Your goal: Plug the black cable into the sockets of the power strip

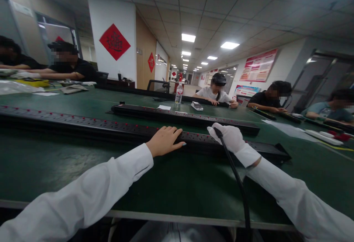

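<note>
A long black power strip (129,128) with red bits along its top lies across the table in front of me. My left hand (165,140) is bare and curves over the strip near its middle, fingers over the top and thumb along the near side. Farther right, my right hand (229,137), in a white glove, is closed around the end of a black power cord (235,172) just above the strip. From there the cord hangs down past the table's near edge. The tip of its plug is hidden by my gloved fingers.
A second black power strip (188,117) lies just beyond the first. Behind it stand a water bottle (179,93) and a white-cased device (197,106). White sheets (290,129) lie at the right. Several people sit around the green table (83,172).
</note>
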Demonstrator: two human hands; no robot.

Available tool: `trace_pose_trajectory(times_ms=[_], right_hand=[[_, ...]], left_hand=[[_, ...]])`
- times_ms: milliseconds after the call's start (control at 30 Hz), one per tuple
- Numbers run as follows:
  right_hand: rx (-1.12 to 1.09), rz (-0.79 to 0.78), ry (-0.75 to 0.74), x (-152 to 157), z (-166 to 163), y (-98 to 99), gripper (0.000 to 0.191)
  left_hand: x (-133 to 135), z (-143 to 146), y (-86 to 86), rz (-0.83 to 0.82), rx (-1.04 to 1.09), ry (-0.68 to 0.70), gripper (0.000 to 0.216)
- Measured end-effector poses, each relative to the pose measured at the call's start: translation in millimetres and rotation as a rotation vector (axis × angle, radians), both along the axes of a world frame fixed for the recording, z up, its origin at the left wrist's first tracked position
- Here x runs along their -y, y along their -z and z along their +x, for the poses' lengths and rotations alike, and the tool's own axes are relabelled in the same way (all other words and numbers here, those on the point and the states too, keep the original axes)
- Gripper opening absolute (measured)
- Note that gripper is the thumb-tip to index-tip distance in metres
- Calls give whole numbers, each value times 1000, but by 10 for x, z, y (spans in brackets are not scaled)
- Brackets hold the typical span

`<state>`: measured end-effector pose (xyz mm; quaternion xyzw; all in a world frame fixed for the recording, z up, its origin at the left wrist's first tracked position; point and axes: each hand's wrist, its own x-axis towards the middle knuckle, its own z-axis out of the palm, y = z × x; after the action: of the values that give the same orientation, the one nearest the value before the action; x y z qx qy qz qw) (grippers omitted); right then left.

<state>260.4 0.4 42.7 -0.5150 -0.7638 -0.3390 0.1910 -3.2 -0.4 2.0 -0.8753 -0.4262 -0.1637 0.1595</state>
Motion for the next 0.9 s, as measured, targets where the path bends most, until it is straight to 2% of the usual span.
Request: trace_pose_trajectory(times_ms=[133,300,367,433,500,600,667,733,900], right_hand=[[-87,73,-36,53,14,-189,42],[-183,157,-133,94,27,-554,40],[-211,209,-126,73,26,-608,40],[-215,236,-101,38,9,-527,40],[-184,217,-55,2,-19,-322,40],[-70,102,-18,-27,-42,42,43],[-20,41,-27,-35,-31,195,42],[-4,9,-22,-41,-11,246,41],[7,-34,-15,-51,18,196,44]], left_hand=[[4,-3,-13,-12,-4,-11,63],[7,-5,-22,-16,-10,-12,63],[6,-3,-18,-9,-10,-11,62],[7,-1,-17,-2,-17,-12,62],[12,1,-19,7,-23,-18,62],[19,4,-25,16,-25,-20,61],[21,4,-28,15,-24,-19,61],[21,5,-29,9,-23,-22,61],[18,6,-31,-5,-24,-33,62]])
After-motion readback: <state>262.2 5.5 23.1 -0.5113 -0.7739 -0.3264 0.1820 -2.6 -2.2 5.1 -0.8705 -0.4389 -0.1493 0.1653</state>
